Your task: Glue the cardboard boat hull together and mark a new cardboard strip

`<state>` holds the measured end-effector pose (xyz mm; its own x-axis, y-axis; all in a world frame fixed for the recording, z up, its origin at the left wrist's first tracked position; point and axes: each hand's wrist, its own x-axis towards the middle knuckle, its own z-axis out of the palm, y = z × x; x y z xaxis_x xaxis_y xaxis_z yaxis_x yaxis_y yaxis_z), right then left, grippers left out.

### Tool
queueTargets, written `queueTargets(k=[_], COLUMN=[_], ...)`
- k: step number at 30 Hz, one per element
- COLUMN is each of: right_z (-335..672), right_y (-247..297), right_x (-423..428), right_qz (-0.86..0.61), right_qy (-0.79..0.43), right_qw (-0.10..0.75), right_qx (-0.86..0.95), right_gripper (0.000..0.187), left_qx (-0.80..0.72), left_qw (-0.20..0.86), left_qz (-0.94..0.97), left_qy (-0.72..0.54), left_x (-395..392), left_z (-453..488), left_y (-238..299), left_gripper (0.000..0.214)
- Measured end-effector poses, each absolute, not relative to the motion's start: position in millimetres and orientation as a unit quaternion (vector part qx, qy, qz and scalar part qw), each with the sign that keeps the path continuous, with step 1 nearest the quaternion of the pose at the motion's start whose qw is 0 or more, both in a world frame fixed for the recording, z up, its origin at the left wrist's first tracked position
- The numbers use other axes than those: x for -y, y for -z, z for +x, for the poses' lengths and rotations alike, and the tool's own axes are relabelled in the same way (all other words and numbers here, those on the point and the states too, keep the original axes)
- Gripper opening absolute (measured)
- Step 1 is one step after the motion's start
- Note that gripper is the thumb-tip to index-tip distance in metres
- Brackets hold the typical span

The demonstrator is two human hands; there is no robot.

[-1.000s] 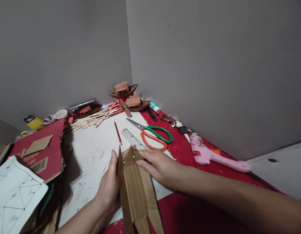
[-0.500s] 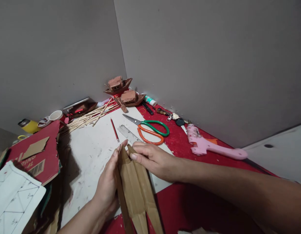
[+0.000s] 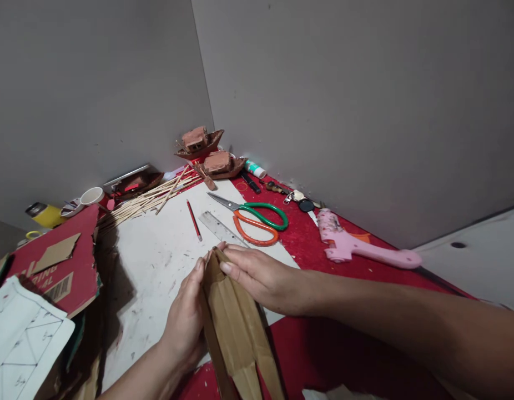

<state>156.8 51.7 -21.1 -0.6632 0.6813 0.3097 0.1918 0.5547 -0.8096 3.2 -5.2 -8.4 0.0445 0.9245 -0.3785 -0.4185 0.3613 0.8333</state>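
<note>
A long folded brown cardboard piece (image 3: 234,322), shaped like a boat hull, points away from me between my hands. My left hand (image 3: 186,311) is closed along its left side, with the fingertips at the far tip. Across the right side of that tip, my right hand (image 3: 261,275) pinches the cardboard between thumb and fingers. The two flaps of the tip meet in a point there. The near end splits into separate pointed strips and runs out of the picture at the bottom. Just beyond my fingers lie a steel ruler (image 3: 219,226) and a red pencil (image 3: 194,220).
Scissors (image 3: 257,216) with green and orange handles lie past the hands. A pink glue gun (image 3: 361,244) is on the right. Small cardboard boats (image 3: 219,165) and thin wooden sticks (image 3: 157,194) fill the back. Red cardboard (image 3: 65,266) and a drawn paper pattern (image 3: 26,339) are stacked left.
The flaps at the cardboard's far tip, parted before, are now brought together between my fingers. The near strips have shifted slightly right.
</note>
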Motion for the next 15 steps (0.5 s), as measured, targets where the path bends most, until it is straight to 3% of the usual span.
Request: queueTargets(k=[11, 15], right_z=[158.0, 158.7], right_y=[21.2, 25.1], right_x=[-53.0, -56.1], right_qz=[-0.271, -0.277], right_qy=[-0.366, -0.371], right_qw=[0.310, 0.342], right_qx=[0.834, 0.818], right_gripper=[0.019, 0.030], left_qx=[-0.474, -0.479], left_qw=[0.689, 0.685], left_qz=[0.268, 0.296], left_qy=[-0.479, -0.463], left_x=[2.5, 0.8], left_z=[4.2, 5.7], left_y=[7.7, 6.6], left_gripper=[0.043, 0.045])
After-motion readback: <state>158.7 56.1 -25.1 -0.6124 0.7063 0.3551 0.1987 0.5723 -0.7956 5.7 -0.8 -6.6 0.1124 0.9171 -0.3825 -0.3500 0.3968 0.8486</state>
